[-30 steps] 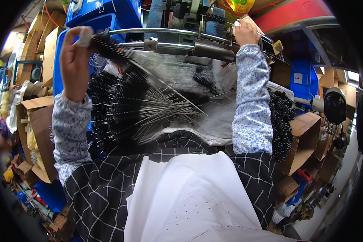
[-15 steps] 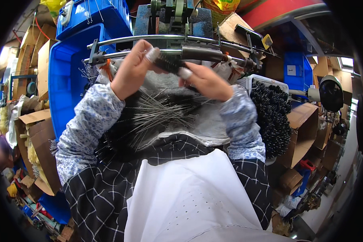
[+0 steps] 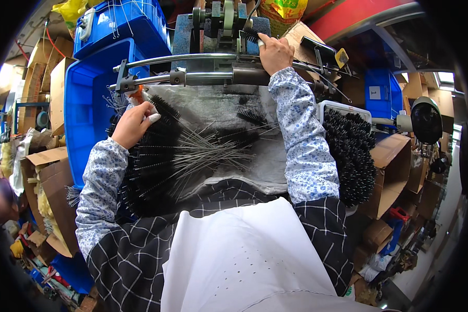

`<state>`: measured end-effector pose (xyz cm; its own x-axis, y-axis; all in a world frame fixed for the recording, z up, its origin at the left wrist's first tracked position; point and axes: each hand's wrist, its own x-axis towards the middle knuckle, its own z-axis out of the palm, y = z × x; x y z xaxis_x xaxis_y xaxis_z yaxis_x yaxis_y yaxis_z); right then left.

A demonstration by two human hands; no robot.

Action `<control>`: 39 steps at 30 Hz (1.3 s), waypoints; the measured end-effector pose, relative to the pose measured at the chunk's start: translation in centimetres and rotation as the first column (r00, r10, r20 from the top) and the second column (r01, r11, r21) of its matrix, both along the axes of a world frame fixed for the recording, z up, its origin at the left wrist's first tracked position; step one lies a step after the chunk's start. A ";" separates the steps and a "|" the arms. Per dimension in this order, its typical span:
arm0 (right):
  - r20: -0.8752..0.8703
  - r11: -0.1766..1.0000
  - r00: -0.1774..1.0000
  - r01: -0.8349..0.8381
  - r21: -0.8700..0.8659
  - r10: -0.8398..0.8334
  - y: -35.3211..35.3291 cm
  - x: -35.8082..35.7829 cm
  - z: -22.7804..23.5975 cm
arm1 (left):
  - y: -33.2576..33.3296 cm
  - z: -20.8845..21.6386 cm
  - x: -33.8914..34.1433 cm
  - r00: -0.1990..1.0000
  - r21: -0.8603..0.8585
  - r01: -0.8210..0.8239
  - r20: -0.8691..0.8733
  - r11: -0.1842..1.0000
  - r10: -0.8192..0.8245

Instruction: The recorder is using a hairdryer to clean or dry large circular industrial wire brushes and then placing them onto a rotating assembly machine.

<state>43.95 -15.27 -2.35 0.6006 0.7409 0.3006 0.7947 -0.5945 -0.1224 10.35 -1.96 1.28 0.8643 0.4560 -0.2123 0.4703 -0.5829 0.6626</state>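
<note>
My right hand, with a white finger cover, reaches to the machine. Its fingers grip a small black-bristled brush beside the machine's wheel. My left hand, also with white-covered fingertips, is closed at the left edge of a pile of twisted-wire brushes. Its fingertips pinch at the end of one black twisted-wire brush. The bare wire stems cross in the middle of the pile, on a grey cloth over my lap. Another brush lies apart on the cloth.
Metal bars run across in front of the machine. On the left stands a blue bin; on the right, a white container heaped with black brushes. Cardboard boxes and a dark round lamp stand further right.
My hands were together over the cloth, around a dark bristled bundle. Now they are apart: the right has moved up to the machine with a brush, the left down to the pile's left side.
</note>
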 end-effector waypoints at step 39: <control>-0.091 0.985 0.993 0.085 0.153 -0.072 5.0 -4.8 -1.3 | 4.2 12.1 -4.6 0.576 0.285 -0.692 0.772 0.663 0.270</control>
<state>39.20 -10.28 -3.68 0.6833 0.6384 0.3544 0.7290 -0.6230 -0.2834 5.80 2.28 13.39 0.2742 0.6837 0.6763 0.3864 -0.7223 0.5736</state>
